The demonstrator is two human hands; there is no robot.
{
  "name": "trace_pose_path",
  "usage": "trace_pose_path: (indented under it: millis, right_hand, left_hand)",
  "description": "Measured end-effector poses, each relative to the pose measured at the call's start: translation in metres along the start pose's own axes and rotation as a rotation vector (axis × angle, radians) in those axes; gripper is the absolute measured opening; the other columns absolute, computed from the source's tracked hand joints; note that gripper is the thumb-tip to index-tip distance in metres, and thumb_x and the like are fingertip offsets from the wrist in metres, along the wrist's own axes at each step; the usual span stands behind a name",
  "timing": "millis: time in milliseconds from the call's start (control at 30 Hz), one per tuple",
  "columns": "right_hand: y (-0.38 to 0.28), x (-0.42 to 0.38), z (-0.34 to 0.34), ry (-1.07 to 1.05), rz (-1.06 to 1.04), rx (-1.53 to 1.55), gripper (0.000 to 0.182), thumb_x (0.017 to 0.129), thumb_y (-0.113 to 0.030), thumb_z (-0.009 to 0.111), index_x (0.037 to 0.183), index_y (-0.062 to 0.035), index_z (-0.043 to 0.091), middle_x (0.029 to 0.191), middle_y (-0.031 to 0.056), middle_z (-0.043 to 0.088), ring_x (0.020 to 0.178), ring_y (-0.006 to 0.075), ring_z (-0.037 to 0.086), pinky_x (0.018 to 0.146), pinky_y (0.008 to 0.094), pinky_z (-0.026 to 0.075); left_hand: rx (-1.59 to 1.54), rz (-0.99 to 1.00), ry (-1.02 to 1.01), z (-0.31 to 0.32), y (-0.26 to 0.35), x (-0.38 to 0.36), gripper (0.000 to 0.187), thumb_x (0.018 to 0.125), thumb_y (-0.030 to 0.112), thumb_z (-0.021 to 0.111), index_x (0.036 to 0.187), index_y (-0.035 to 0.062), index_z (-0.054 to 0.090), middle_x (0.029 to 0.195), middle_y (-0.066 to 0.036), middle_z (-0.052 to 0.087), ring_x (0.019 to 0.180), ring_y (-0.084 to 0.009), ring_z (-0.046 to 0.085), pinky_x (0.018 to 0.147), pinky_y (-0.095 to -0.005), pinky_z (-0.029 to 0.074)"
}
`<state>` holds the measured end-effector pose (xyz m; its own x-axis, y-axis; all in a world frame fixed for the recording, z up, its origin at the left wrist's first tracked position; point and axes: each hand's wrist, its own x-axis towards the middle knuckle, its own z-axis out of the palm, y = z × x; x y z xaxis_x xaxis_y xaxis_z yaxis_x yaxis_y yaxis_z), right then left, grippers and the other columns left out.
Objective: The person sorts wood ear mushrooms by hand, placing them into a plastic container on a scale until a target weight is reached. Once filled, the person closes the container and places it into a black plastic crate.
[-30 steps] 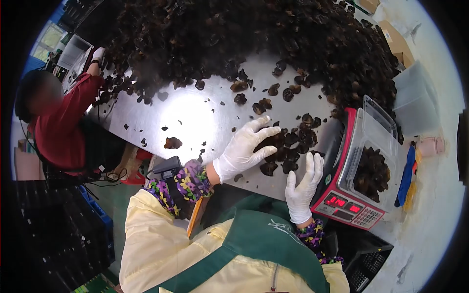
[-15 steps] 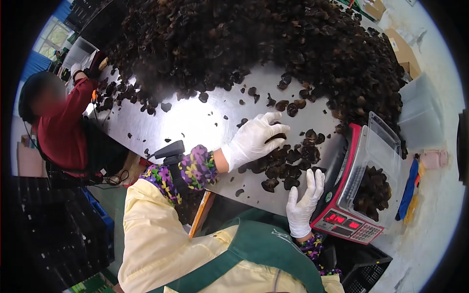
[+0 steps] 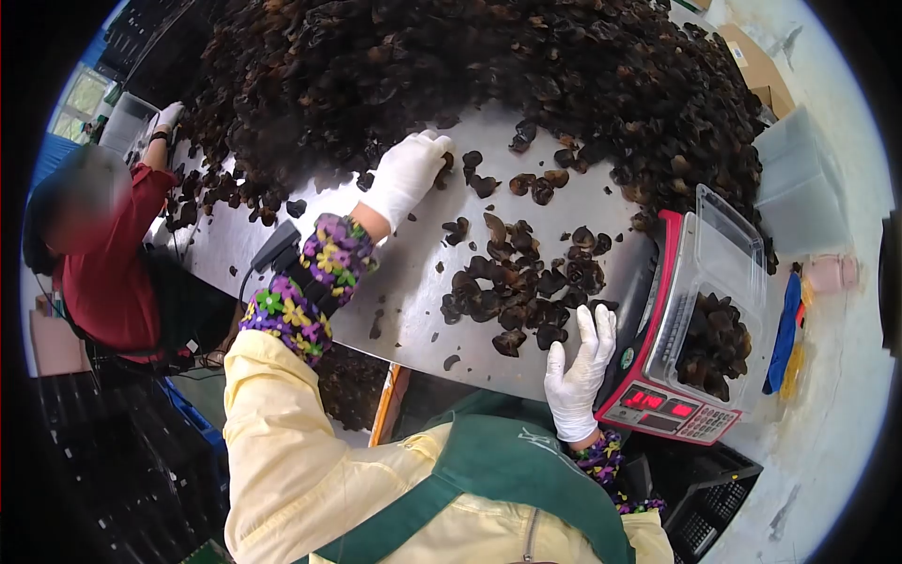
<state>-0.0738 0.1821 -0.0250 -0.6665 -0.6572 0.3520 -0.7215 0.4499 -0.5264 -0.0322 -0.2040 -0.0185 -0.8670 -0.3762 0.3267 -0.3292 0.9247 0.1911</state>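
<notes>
Left hand (image 3: 409, 174) is out at ten-thirty from the small heap (image 3: 498, 287), fingers curled, a dark piece (image 3: 444, 170) pinched at the tips, a light hold that probably suits something so thin and curly. Right hand (image 3: 581, 376) at five o'clock, open, fingers spread, holding nothing, perhaps placed to fence the heap's edge. Scale (image 3: 648, 406) at four, its clear tub (image 3: 678, 287) keeping more fungus (image 3: 716, 343) contained; big pile (image 3: 319, 85) up at twelve.
</notes>
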Motion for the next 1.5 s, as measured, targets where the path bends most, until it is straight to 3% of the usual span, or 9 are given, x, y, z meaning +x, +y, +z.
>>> trace_pose_path:
  millis: [200,333,533,633,800,933,1067,1333,1500]
  right_hand:
    - [-0.001,0.0,-0.003,-0.021,-0.007,-0.017,0.065,0.084,-0.01,0.068,0.145,-0.0045,0.047,0.151,0.02,0.038,0.144,0.0418,0.03,0.12,0.0519,0.025]
    - [0.002,0.0,-0.001,-0.01,-0.025,-0.033,0.065,0.083,-0.01,0.069,0.145,-0.0048,0.047,0.15,0.0202,0.038,0.143,0.042,0.031,0.12,0.0522,0.026]
    - [0.004,-0.001,-0.001,-0.003,-0.033,-0.029,0.064,0.084,-0.011,0.068,0.145,-0.0052,0.048,0.15,0.02,0.039,0.143,0.0418,0.032,0.12,0.0525,0.026]
    - [0.004,-0.001,-0.001,-0.016,-0.029,-0.043,0.063,0.084,-0.011,0.067,0.144,-0.0054,0.049,0.15,0.0197,0.039,0.142,0.0418,0.033,0.119,0.0528,0.026]
    - [0.005,-0.002,0.0,-0.017,-0.038,-0.048,0.062,0.084,-0.011,0.067,0.143,-0.0065,0.051,0.15,0.0192,0.04,0.142,0.0416,0.033,0.119,0.054,0.026]
    - [0.005,-0.003,-0.001,-0.022,-0.015,-0.055,0.062,0.084,-0.012,0.067,0.143,-0.0074,0.051,0.151,0.0191,0.04,0.142,0.0412,0.033,0.119,0.054,0.025]
    - [0.004,-0.001,-0.003,-0.038,-0.009,-0.044,0.062,0.084,-0.013,0.067,0.143,-0.0081,0.051,0.151,0.019,0.039,0.143,0.0405,0.033,0.119,0.0539,0.024]
    - [0.007,-0.002,-0.003,-0.035,-0.027,-0.026,0.061,0.085,-0.013,0.067,0.143,-0.0087,0.051,0.151,0.0186,0.039,0.143,0.0398,0.033,0.119,0.0541,0.024]
    - [0.008,-0.003,-0.003,-0.027,-0.027,-0.029,0.059,0.085,-0.014,0.067,0.142,-0.0092,0.052,0.151,0.0183,0.04,0.142,0.0395,0.034,0.119,0.0537,0.024]
  left_hand:
    - [-1.9,-0.526,-0.103,-0.032,-0.006,-0.041,0.03,0.102,0.014,0.057,0.132,0.01,0.059,0.106,-0.001,0.066,0.091,-0.0123,0.062,0.078,-0.0279,0.052]
    - [-2.214,-0.8,0.086,-0.046,0.002,-0.066,0.05,0.101,0.047,0.053,0.133,0.0079,0.055,0.111,-0.01,0.062,0.088,-0.02,0.06,0.078,-0.0368,0.056]
    - [-1.825,-1.074,0.177,-0.036,-0.021,-0.068,0.03,0.1,0.038,0.065,0.102,0.0082,0.062,0.086,-0.004,0.064,0.064,-0.0097,0.052,0.054,-0.0213,0.04]
    - [-1.018,-0.754,0.36,-0.022,-0.023,-0.048,0.022,0.099,0.026,0.067,0.106,0.005,0.069,0.083,-0.001,0.062,0.068,-0.0079,0.054,0.062,-0.0227,0.045]
    - [-0.144,-0.454,0.292,-0.002,-0.042,-0.013,0.03,0.085,0.029,0.073,0.107,0.0092,0.073,0.105,-0.018,0.067,0.096,-0.0354,0.067,0.084,-0.0418,0.053]
    - [-0.345,-0.219,-0.122,0.002,-0.003,-0.015,0.028,0.086,0.029,0.071,0.107,0.01,0.075,0.104,-0.016,0.071,0.101,-0.0339,0.067,0.088,-0.0425,0.053]
    - [-0.884,-0.273,-0.326,-0.04,0.058,-0.034,0.033,0.094,0.005,0.064,0.127,0.0087,0.068,0.105,-0.004,0.072,0.098,-0.0111,0.065,0.089,-0.0255,0.051]
    - [-0.723,-0.427,0.338,-0.019,-0.006,-0.042,0.024,0.09,0.0,0.053,0.104,0.0051,0.073,0.094,-0.011,0.071,0.09,-0.0206,0.068,0.085,-0.0319,0.053]
    - [-0.453,-0.527,0.315,-0.022,-0.019,-0.035,0.015,0.092,0.015,0.064,0.101,0.0074,0.073,0.094,-0.013,0.067,0.087,-0.0274,0.067,0.081,-0.0371,0.053]
